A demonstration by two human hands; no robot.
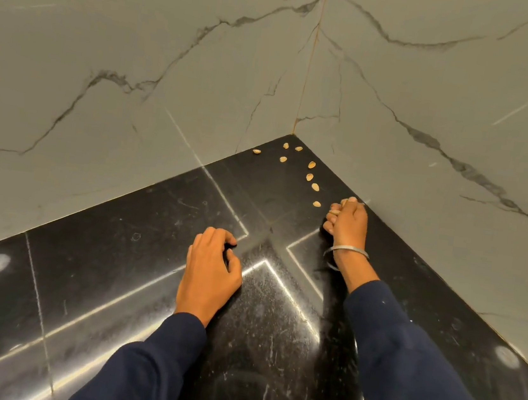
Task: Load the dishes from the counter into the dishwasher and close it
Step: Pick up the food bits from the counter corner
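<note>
Right hand point(348, 221) is curled around gathered pistachio shells; left hand point(211, 269) rests loosely curled. Loose shells point(312, 179) at twelve o'clock could be scattered.

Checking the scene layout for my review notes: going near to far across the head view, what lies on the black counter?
Left hand → right hand with bracelet → scattered pistachio shells → marble wall corner.
</note>
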